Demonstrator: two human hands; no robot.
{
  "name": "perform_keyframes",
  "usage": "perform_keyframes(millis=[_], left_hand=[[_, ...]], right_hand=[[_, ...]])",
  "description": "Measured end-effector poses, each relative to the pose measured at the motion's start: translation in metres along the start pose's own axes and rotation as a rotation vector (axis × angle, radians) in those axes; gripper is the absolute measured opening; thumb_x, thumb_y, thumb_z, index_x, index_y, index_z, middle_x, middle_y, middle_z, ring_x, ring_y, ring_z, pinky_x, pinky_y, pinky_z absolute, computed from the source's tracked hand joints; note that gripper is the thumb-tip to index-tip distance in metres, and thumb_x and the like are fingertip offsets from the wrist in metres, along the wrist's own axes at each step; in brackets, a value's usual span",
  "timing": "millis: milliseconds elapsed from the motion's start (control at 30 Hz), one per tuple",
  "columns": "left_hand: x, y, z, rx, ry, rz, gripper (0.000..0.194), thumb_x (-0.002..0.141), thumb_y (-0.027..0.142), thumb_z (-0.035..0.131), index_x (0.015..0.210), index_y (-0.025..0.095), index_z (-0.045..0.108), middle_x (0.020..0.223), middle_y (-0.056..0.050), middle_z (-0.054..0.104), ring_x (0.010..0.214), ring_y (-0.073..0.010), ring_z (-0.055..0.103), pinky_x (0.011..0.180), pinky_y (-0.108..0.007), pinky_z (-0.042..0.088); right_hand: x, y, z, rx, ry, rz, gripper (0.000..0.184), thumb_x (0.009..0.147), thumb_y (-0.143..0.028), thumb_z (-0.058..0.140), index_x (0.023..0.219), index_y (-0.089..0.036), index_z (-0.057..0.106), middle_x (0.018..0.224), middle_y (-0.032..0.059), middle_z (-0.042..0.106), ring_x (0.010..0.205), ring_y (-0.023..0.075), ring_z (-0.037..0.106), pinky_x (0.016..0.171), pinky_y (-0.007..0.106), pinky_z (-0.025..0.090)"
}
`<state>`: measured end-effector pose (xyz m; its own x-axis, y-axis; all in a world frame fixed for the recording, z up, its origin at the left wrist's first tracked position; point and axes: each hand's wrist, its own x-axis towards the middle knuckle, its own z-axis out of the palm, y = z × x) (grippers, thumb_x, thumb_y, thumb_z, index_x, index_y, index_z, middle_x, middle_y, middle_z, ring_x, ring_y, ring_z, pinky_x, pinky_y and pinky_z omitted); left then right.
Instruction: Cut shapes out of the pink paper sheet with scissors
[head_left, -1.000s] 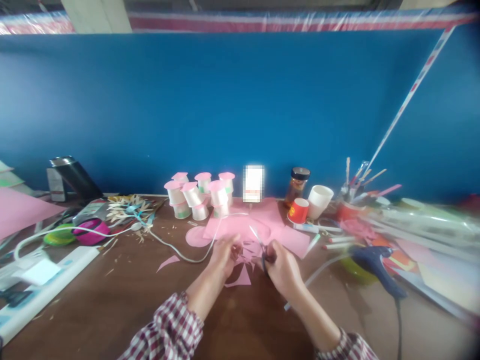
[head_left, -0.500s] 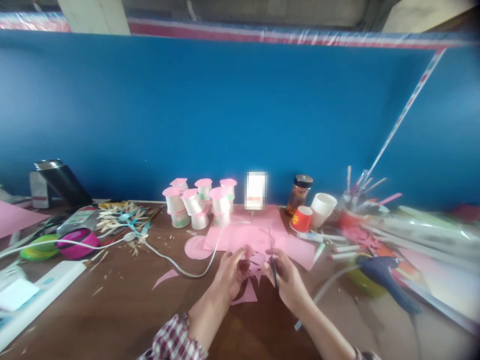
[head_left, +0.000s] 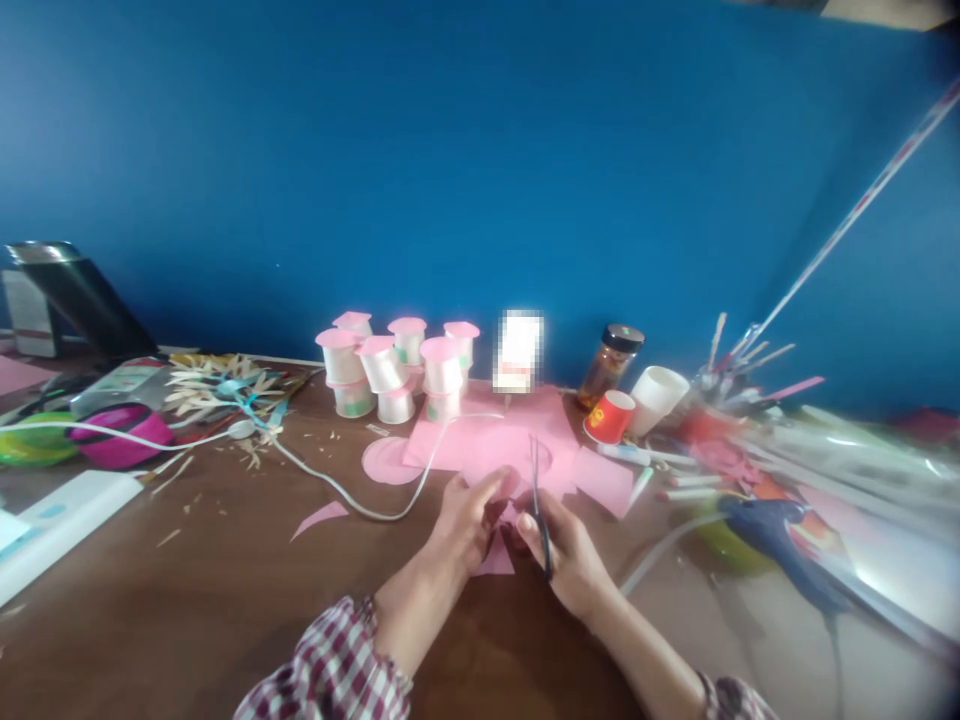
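My right hand (head_left: 566, 550) is closed around the handles of a pair of scissors (head_left: 541, 535), whose narrow blades point away from me over pink paper. A piece of pink paper (head_left: 510, 482) is pinched in my left hand (head_left: 469, 525), close beside the scissors; its outline is partly hidden by my fingers. Behind both hands lie pink sheets (head_left: 442, 445) on the brown table. Below the hands rests a small pink offcut (head_left: 496, 558), and a curved pink scrap (head_left: 321, 517) lies to the left.
White paper cups with pink tops (head_left: 442, 368) stand stacked at the back. A white cable (head_left: 360, 508) loops across the left. To the right are a red cup (head_left: 609, 416), a lidded jar (head_left: 615, 365) and a blue glue gun (head_left: 787, 545). A power strip (head_left: 67, 530) lies at left.
The head view has tilted downward. My left hand has shifted its hold on the pink paper, and the scissors have turned slightly, their blades more upright in view.
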<state>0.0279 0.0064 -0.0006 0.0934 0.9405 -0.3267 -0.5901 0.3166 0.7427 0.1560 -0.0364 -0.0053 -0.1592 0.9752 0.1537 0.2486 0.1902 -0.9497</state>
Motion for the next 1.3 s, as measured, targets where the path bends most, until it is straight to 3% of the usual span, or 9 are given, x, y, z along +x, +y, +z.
perform_keyframes(millis=[100, 400, 700, 1300], left_hand=[[0.0005, -0.0027, 0.0006, -0.087, -0.013, -0.014, 0.026, 0.058, 0.024, 0.079, 0.076, 0.014, 0.062, 0.066, -0.005, 0.066, 0.061, -0.0189, 0.064, 0.058, -0.029, 0.052], [0.0028, -0.0009, 0.0002, -0.108, 0.111, 0.009, 0.032, 0.056, 0.021, 0.08, 0.081, 0.014, 0.061, 0.073, -0.007, 0.068, 0.066, -0.0204, 0.066, 0.052, -0.026, 0.05], [-0.0015, -0.0039, 0.001, -0.092, 0.023, 0.026, 0.031, 0.057, 0.029, 0.08, 0.078, 0.013, 0.062, 0.06, -0.005, 0.064, 0.051, -0.0199, 0.062, 0.045, -0.028, 0.048], [-0.0041, -0.0061, 0.0027, -0.08, 0.012, 0.013, 0.027, 0.059, 0.026, 0.079, 0.075, 0.012, 0.064, 0.06, -0.007, 0.065, 0.052, -0.0205, 0.063, 0.049, -0.03, 0.051]], right_hand=[[0.0001, 0.0012, 0.0015, 0.001, 0.004, 0.02, 0.027, 0.086, -0.045, 0.054, 0.084, -0.018, 0.054, 0.07, -0.0002, 0.056, 0.063, 0.0144, 0.053, 0.059, 0.023, 0.043], [-0.001, -0.0027, 0.0042, 0.04, -0.046, 0.061, 0.034, 0.087, -0.05, 0.049, 0.078, -0.018, 0.051, 0.056, -0.0026, 0.052, 0.05, 0.0119, 0.048, 0.049, 0.022, 0.039], [0.0012, -0.0037, 0.0063, 0.028, -0.032, 0.045, 0.035, 0.085, -0.052, 0.053, 0.074, -0.018, 0.052, 0.056, -0.0012, 0.055, 0.049, 0.0121, 0.05, 0.049, 0.023, 0.041], [0.0017, -0.0043, 0.0051, 0.046, -0.047, 0.051, 0.036, 0.086, -0.052, 0.051, 0.075, -0.018, 0.052, 0.056, -0.0018, 0.053, 0.051, 0.0124, 0.049, 0.05, 0.024, 0.039]])
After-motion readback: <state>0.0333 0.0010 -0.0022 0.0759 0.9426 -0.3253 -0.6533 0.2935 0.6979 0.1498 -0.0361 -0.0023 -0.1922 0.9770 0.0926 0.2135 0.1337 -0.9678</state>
